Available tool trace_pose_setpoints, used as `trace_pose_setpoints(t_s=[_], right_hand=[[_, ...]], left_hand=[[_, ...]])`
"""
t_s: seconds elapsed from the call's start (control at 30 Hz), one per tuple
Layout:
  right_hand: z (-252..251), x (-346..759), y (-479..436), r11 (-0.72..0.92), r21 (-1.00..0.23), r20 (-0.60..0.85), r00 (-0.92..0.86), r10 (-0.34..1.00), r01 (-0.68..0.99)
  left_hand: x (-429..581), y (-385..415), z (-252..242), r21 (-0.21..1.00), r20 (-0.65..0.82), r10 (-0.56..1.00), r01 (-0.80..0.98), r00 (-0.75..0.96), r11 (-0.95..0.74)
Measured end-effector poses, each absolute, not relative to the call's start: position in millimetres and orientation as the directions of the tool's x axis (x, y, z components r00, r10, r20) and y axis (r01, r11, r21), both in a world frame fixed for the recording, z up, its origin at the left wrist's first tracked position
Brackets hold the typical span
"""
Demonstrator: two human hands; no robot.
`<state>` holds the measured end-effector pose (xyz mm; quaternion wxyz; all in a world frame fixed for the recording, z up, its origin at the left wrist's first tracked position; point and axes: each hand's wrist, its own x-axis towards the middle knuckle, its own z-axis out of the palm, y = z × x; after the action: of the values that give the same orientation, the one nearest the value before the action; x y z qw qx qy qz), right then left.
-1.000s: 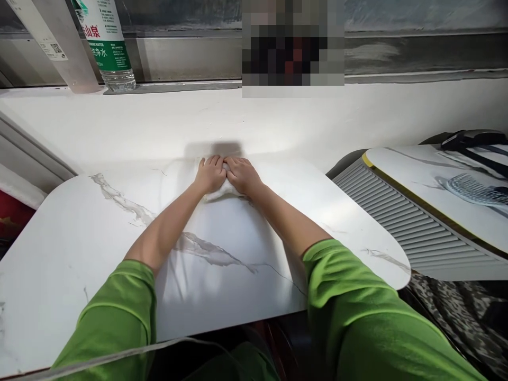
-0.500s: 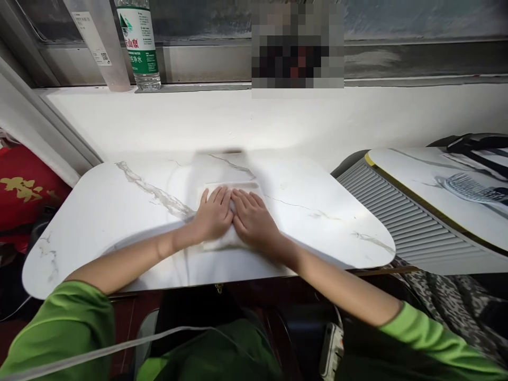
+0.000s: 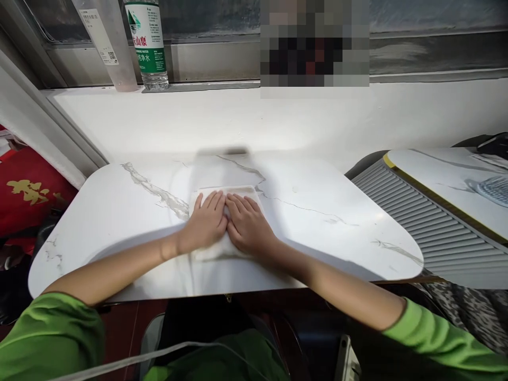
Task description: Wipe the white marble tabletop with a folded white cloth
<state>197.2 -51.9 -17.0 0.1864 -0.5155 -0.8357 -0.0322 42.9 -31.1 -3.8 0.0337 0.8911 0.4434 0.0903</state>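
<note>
A white folded cloth (image 3: 222, 252) lies flat on the white marble-patterned tabletop (image 3: 317, 211). Both of my hands press down on it side by side, palms down, touching along their inner edges. My left hand (image 3: 207, 219) covers the cloth's left half, its fingers stretched out and pointing away from me. My right hand (image 3: 249, 223) rests over the right half with its fingers extended and lying flat. The cloth's middle is hidden under the hands; its far and near edges show.
On the sill at the back left stand a water bottle (image 3: 148, 47) and a clear plastic container (image 3: 109, 50). A ribbed-sided table (image 3: 432, 222) with a comb-like brush (image 3: 494, 189) is at the right. A red bag (image 3: 35, 193) sits at the left, a power strip (image 3: 348, 362) below.
The camera view has shifted slightly, so the table edge and sill things appear moved right. My hands and the cloth sit slightly further left against the table; the hands stay flat on it.
</note>
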Motion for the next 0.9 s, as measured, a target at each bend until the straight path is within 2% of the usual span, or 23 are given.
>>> trace_pose_setpoints(t_s=[0.23, 0.4, 0.67, 0.9], right_hand=[[-12.6, 178.4, 72.2, 0.388, -0.211, 0.321, -0.311, 0.894, 0.897], [-13.4, 174.1, 116.8, 0.345, -0.239, 0.327, -0.259, 0.909, 0.908], [-18.2, 178.0, 99.5, 0.400, -0.227, 0.346, -0.310, 0.886, 0.888], [-20.9, 170.2, 9.4, 0.433, -0.160, 0.347, -0.361, 0.866, 0.887]], left_hand=[[36.8, 93.1, -1.8, 0.135, 0.115, 0.841, 0.831, 0.528, -0.540], [39.2, 136.8, -0.2, 0.138, 0.117, 0.859, 0.848, 0.499, -0.512], [37.8, 112.3, 0.4, 0.144, 0.107, 0.878, 0.867, 0.466, -0.477], [20.4, 25.9, -3.6, 0.158, 0.117, 0.850, 0.835, 0.514, -0.527]])
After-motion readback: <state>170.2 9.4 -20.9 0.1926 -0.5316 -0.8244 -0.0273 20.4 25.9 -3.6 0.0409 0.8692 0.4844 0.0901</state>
